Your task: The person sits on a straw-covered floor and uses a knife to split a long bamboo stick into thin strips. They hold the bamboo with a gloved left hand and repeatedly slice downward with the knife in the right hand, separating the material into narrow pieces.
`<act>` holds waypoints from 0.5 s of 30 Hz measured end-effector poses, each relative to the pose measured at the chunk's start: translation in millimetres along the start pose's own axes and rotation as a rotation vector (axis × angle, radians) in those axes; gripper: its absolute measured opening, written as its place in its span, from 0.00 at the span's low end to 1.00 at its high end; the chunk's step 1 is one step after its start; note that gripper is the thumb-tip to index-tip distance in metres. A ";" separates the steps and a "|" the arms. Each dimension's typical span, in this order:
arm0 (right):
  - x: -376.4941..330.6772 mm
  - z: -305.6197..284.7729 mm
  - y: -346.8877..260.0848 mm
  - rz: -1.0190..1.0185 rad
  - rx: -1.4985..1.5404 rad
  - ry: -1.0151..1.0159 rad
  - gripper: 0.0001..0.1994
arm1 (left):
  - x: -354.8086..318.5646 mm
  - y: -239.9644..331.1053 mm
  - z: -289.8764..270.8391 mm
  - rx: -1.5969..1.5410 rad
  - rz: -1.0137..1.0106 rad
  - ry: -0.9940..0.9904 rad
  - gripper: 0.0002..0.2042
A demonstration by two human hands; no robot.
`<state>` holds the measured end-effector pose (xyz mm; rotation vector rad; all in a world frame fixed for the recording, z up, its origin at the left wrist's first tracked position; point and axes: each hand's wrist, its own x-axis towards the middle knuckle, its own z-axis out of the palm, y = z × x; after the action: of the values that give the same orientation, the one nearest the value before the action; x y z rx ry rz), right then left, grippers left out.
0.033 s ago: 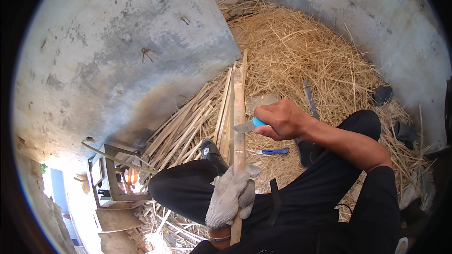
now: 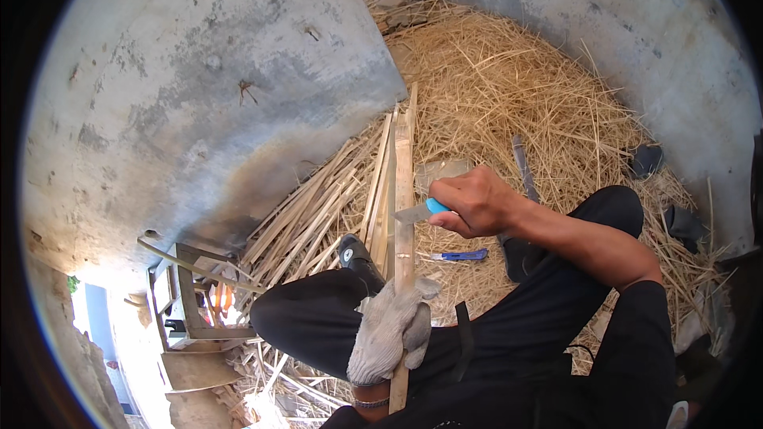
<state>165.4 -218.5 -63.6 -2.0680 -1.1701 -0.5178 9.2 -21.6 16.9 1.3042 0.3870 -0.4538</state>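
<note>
Basically, 1 strip [image 2: 404,179] in L hand [image 2: 388,334]: long, pale tan w/ darker bands.

The right hand [image 2: 474,202] hides most of the handle of the knife [image 2: 412,214]. The gloved left hand [image 2: 388,330] covers a part of the bamboo strip [image 2: 404,175]. The orange thing [image 2: 226,299] seen through the frame [image 2: 222,334] is too small to recognise. The view's lower edge cuts off the dark clothing [image 2: 517,397].

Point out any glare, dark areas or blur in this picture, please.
Head view: bright glare washes out the lower left; head view: the corners go black around the round image; head view: the knife, strip and right hand look fairly sharp, without obvious smearing.
</note>
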 end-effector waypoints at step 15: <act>16.6 -44.5 50.3 0.509 -0.299 0.289 0.21 | -6.7 -11.2 -8.6 -0.134 -0.066 -0.070 0.13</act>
<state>216.9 -259.2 -41.7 -2.3326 -0.3901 -0.7377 -2.5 -14.7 9.2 1.1451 0.3959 -0.5186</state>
